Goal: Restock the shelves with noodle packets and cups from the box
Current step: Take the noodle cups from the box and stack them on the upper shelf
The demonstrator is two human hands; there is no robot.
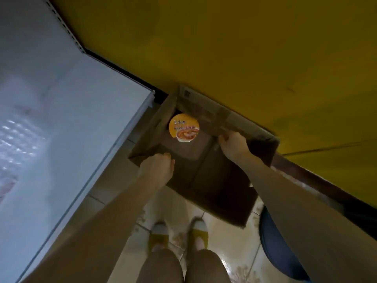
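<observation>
Far left, I am looking down on a white shelf [61,129] whose blank surface is catching a patch of glare; nothing is sitting on the part I can see. Just right of its front edge, a cardboard box [220,193] is standing open on the tiled floor [224,231], its flaps turned up.

The left hand [157,168] is reaching down to the near-left rim of the cardboard box, fingers curling over the edge and gripping it. Beyond that hand, a single noodle cup [184,127] is sitting upright in the far-left corner of the box, its orange-yellow lid facing up at me, apart from both hands. The rest of the box bottom is showing bare brown board.

Further right, the right hand [234,146] is gripping the top edge of the far wall, fingers wrapping over it. So both hands are clamping the box, well apart from each other, one on each side of the cup.

Below, two yellow slippers [199,231] are standing on the tiles, just short of the box. A yellow wall [244,48] is filling the upper right, and a blue rounded object [281,252], too blurred to name, is showing behind the right forearm.
</observation>
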